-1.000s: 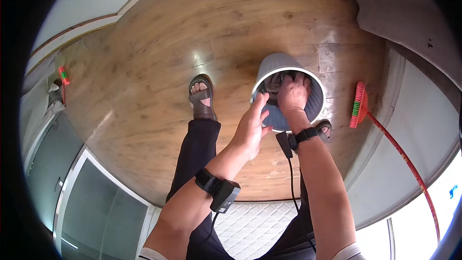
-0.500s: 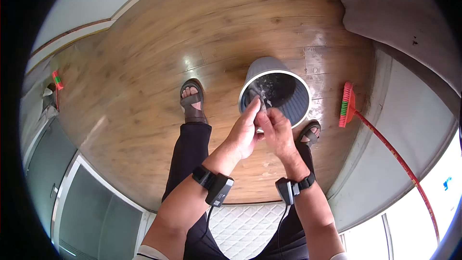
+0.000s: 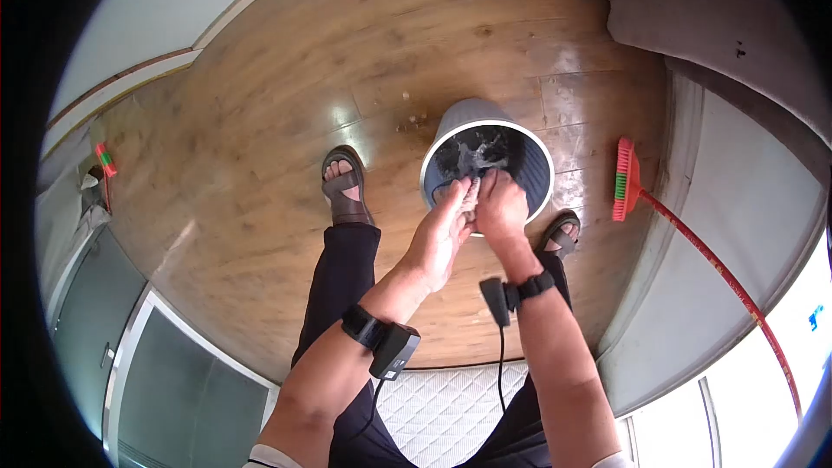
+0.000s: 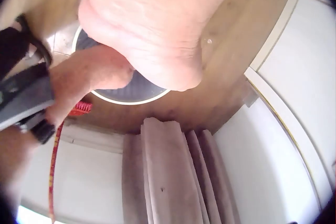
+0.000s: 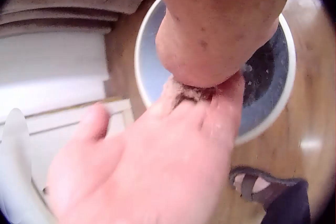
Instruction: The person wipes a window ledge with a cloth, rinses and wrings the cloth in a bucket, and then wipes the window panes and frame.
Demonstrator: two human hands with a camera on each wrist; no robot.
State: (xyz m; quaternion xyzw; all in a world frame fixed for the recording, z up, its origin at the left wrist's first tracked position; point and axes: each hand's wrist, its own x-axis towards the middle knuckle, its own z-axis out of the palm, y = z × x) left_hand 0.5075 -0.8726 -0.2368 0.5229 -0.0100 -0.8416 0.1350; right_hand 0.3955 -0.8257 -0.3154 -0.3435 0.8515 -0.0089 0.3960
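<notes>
A grey bin (image 3: 468, 111) with a white rim stands on the floor, its mouth facing up, with dark wet-looking patches inside. Both hands meet over its near rim. My left hand (image 3: 437, 238) has its palm up and fingers fairly straight beneath a small grey-brown fuzzy clump (image 5: 193, 94), as the right wrist view shows. Curled over that clump, my right hand (image 3: 503, 206) pinches it against the left fingers. In the left wrist view, the left hand (image 4: 149, 35) partly covers the right hand (image 4: 100, 69), so the fingertips are hidden.
A red broom (image 3: 626, 180) with a long handle leans at the right, near the wall. Sandalled feet (image 3: 345, 180) stand either side of the bin. Grey-mauve fabric (image 3: 711, 17) hangs at the upper right. A white quilted surface (image 3: 451, 412) lies between the legs.
My right hand has come up out of the bin to my left hand, bringing grey material. Since the middle frame, both hands have stayed together at the rim and the right has shifted slightly.
</notes>
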